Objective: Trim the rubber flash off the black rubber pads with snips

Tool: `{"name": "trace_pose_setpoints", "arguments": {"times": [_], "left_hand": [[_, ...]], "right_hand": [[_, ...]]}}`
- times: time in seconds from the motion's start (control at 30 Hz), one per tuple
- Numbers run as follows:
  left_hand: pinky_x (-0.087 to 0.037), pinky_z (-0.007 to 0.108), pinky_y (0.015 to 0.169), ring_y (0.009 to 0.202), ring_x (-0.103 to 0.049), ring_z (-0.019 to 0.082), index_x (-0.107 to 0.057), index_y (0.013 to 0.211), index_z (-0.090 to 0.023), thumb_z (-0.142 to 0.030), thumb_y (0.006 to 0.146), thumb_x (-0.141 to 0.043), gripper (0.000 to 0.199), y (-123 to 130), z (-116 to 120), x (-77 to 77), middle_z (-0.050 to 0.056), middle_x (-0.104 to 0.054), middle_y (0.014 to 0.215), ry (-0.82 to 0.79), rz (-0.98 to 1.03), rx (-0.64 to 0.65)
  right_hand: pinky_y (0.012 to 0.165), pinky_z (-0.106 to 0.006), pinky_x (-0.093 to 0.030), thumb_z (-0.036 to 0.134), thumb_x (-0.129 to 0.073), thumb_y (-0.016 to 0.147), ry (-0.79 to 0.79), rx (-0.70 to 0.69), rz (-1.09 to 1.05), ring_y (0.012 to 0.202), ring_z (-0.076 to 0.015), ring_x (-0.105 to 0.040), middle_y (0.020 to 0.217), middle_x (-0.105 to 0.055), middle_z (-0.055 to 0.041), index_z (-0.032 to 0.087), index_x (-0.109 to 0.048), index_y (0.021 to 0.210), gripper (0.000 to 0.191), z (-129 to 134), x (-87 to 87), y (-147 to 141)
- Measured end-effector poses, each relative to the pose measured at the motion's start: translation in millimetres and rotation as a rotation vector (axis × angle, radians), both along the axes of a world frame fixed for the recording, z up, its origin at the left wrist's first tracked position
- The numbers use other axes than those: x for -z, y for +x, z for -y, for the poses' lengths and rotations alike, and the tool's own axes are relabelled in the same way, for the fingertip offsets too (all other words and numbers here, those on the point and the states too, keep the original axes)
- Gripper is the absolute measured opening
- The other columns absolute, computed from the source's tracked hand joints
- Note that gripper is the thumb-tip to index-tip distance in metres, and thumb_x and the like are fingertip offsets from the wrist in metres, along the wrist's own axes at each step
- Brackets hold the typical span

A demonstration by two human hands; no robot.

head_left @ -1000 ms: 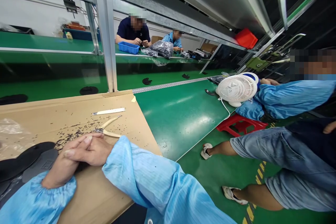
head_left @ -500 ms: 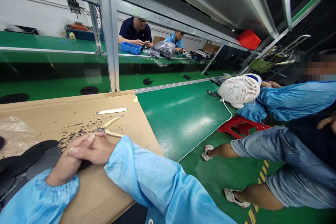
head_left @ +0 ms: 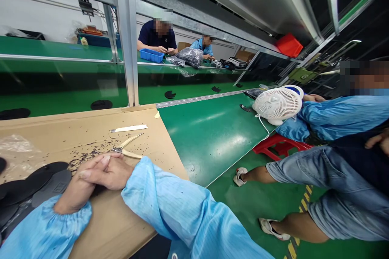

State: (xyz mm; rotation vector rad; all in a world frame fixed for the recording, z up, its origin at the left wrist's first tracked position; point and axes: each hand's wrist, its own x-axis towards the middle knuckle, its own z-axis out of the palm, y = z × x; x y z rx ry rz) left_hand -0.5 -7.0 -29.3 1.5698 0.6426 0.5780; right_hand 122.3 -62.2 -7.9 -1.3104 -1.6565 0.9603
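My two bare hands rest folded over each other on a cardboard sheet [head_left: 91, 137], and neither holds a tool. My left hand [head_left: 77, 188] lies under my right hand [head_left: 111, 174], both in light blue sleeves. Just above my fingers lie cream-handled pliers [head_left: 126, 150], nearly touching them. A flat pale-handled knife [head_left: 129, 128] sits farther up the cardboard. Many black specks [head_left: 91, 153] are scattered between the tools and my hands. Black shoe soles [head_left: 51, 184] lie beside my left hand, and a clear plastic bag [head_left: 16, 151] lies at the far left.
A green workbench [head_left: 209, 141] runs beside the cardboard, with a white desk fan [head_left: 276, 105] at its far end. A seated co-worker in a blue smock [head_left: 343, 117] is at right, near a red stool [head_left: 281, 145]. Two people work across the aisle behind a blue crate [head_left: 150, 55].
My hands have not visibly moved on the cardboard. The whole view has shifted slightly, and the person at right has a hand raised higher against the dark clothing.
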Motion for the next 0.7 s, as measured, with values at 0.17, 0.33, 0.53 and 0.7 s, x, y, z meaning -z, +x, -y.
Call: {"name": "trace_pose_setpoints", "arguments": {"times": [0.17, 0.33, 0.53, 0.7], "left_hand": [[-0.036, 0.040, 0.107, 0.120, -0.050, 0.028, -0.063, 0.119, -0.018, -0.039, 0.087, -0.050, 0.040, 0.0, 1.1, -2.8, 0.009, -0.062, 0.122, 0.001, -0.006, 0.005], [-0.036, 0.041, 0.107, 0.118, -0.051, 0.029, -0.063, 0.119, -0.018, -0.039, 0.087, -0.051, 0.040, 0.3, 1.5, -2.8, 0.009, -0.064, 0.119, -0.004, -0.008, -0.004], [-0.037, 0.040, 0.106, 0.119, -0.052, 0.028, -0.063, 0.120, -0.019, -0.042, 0.086, -0.052, 0.042, 1.0, 2.1, -1.7, 0.008, -0.064, 0.119, -0.043, -0.011, -0.016], [-0.036, 0.041, 0.107, 0.119, -0.052, 0.029, -0.065, 0.117, -0.019, -0.046, 0.087, -0.051, 0.042, 0.3, 1.0, 0.3, 0.009, -0.066, 0.117, -0.039, -0.014, -0.016]], "right_hand": [[0.089, -0.029, -0.046, 0.048, -0.060, 0.086, -0.014, 0.013, -0.004, 0.103, -0.0206, -0.059, 0.096, -0.066, -0.0048, 0.018, -0.067, 0.102, 0.035, 0.9, -1.7, -0.1], [0.089, -0.029, -0.046, 0.048, -0.059, 0.087, -0.032, 0.008, 0.017, 0.104, -0.0201, -0.059, 0.097, -0.066, -0.0043, 0.018, -0.067, 0.103, 0.035, 1.0, -3.4, 0.1], [0.090, -0.029, -0.045, 0.046, -0.059, 0.088, -0.022, 0.006, 0.030, 0.104, -0.0195, -0.058, 0.100, -0.066, -0.0036, 0.019, -0.067, 0.105, 0.033, 2.1, -6.3, 0.6], [0.092, -0.029, -0.044, 0.043, -0.057, 0.090, -0.036, 0.000, 0.043, 0.108, -0.0200, -0.057, 0.101, -0.066, -0.0040, 0.019, -0.067, 0.107, 0.031, 2.1, -6.0, 0.7]]}}
